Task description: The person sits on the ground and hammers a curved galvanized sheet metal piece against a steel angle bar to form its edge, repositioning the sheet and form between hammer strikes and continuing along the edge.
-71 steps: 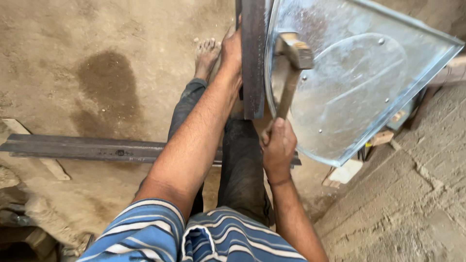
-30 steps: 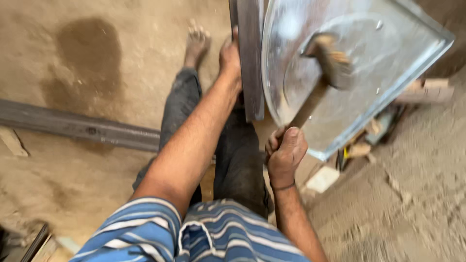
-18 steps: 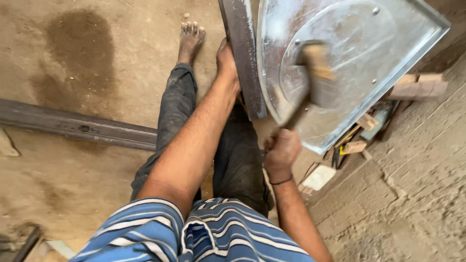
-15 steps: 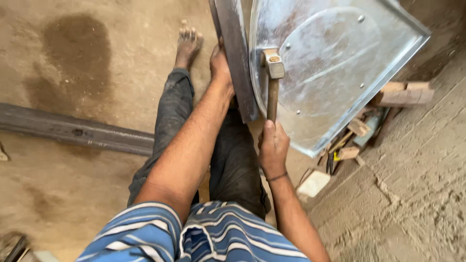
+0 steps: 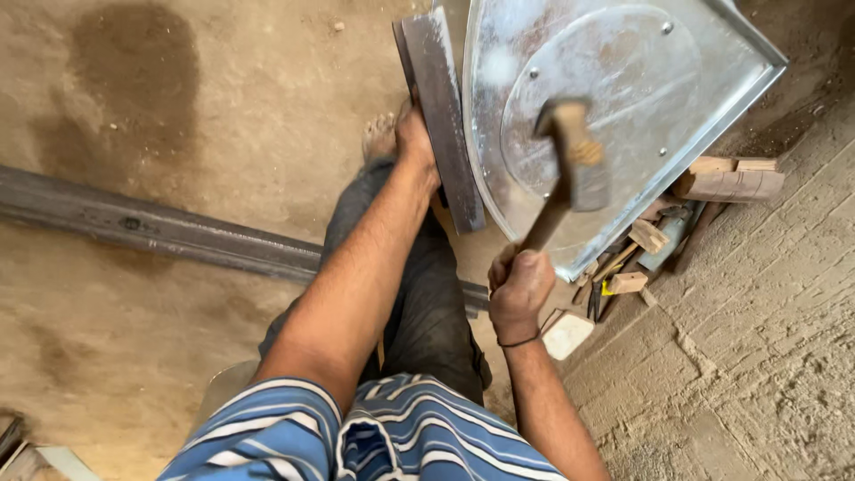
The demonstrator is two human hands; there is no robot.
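My right hand (image 5: pixel 519 289) grips the wooden handle of a hammer (image 5: pixel 570 165), whose head is raised and blurred over a shiny sheet-metal panel (image 5: pixel 663 85) bearing a riveted round plate. My left hand (image 5: pixel 415 138) reaches forward and rests against a thick dark steel bar (image 5: pixel 443 116) that lies along the panel's left edge. My legs in dark trousers stretch out beneath my arms, one bare foot (image 5: pixel 379 138) beside the bar.
A long dark steel section (image 5: pixel 151 227) lies across the dirt floor on the left. Wood offcuts (image 5: pixel 726 178) and small tools are piled under the panel's right corner. A rough cement surface fills the lower right. A dark stain marks the floor at the upper left.
The hammer has swung down onto the panel's edge and up again several times; now its head is lifted and tilted right. My left hand has stayed on the bar.
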